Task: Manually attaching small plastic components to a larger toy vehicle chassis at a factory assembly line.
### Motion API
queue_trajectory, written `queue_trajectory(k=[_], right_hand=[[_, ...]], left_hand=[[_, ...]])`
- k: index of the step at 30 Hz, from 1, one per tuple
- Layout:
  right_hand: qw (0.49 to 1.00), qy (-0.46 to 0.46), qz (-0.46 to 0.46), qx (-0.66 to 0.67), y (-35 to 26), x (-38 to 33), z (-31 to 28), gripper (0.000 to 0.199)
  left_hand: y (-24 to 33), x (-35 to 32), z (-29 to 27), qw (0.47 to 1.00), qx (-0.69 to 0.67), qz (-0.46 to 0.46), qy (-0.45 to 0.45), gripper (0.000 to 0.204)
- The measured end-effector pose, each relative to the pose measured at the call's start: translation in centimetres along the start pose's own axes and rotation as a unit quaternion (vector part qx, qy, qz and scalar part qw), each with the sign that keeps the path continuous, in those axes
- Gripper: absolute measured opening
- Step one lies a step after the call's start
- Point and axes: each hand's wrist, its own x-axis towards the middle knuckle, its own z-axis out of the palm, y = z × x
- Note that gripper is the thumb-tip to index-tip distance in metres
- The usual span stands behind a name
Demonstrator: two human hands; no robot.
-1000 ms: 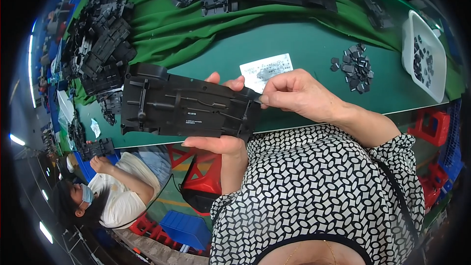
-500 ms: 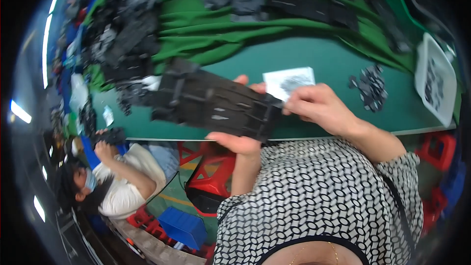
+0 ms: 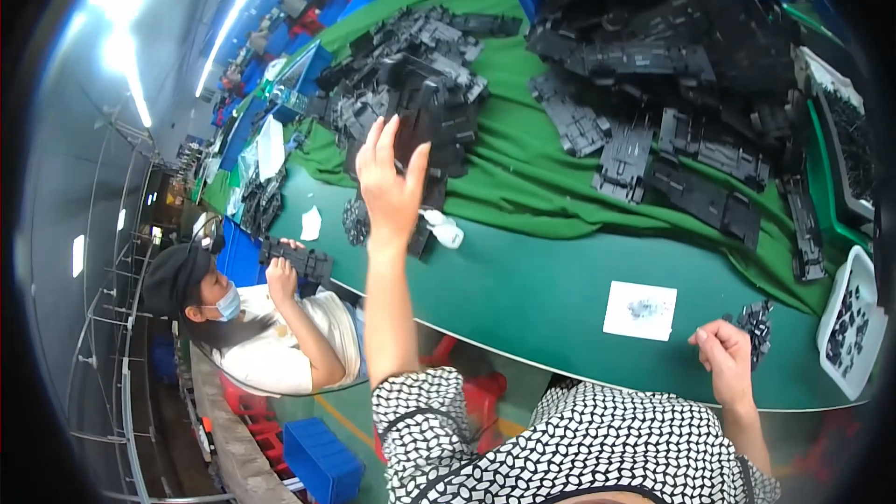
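Note:
Stretched far out over the left heap of black plastic panels [image 3: 411, 56] is my left hand [image 3: 389, 194], fingers extended and thumb apart. A dark rectangular panel [image 3: 420, 121] lies just beyond its fingertips; the hand does not close round it. My right hand [image 3: 728, 359] hovers at the table's near right, fingers curled together beside a small pile of little black pieces [image 3: 756, 322]. What its fingertips pinch, if anything, is too small to make out. Left of that hand lies a white card [image 3: 640, 311] with small dark bits on it.
A white bottle [image 3: 444, 230] stands near the left heap. A bigger pile of black panels [image 3: 644, 56] covers the green cloth [image 3: 523, 196] at the back. On the right sits a white tray [image 3: 829, 355] of small pieces. A masked co-worker [image 3: 289, 327] at left handles a black panel.
The black panel has left my hands and a dark panel lies at the left heap. My left hand has reached far left and opened; my right has moved right, beside the small pieces. The view has shifted.

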Motion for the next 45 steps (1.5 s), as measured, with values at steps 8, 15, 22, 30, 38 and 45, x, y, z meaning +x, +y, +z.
queue_trajectory(k=[8,15,22,30,38,45], right_hand=[[0.999,-0.006,0.03,0.016,0.2,0.8,1.2,0.018],[0.999,-0.012,0.029,0.005,0.5,0.4,1.7,0.016],[0.998,-0.032,-0.002,-0.049,-0.4,0.7,1.2,0.017],[0.907,0.091,-0.303,-0.279,-2.6,3.8,-2.9,0.011],[0.797,0.155,-0.332,-0.48,-2.7,8.3,-7.6,0.031],[0.795,0.2,-0.415,-0.395,-4.2,9.8,-8.1,0.018]], left_hand=[[-11.5,4.7,5.1,0.954,0.238,0.094,-0.154,0.05],[-11.3,6.2,7.4,0.927,0.303,0.01,-0.22,0.047],[-11.3,6.8,9.3,0.936,0.262,-0.054,-0.229,0.038],[-7.0,6.3,7.0,0.975,0.18,0.072,-0.112,0.031],[12.2,0.4,2.1,0.946,-0.24,0.035,-0.216,0.028],[18.6,-8.4,2.9,0.766,-0.551,-0.205,-0.26,0.025]])
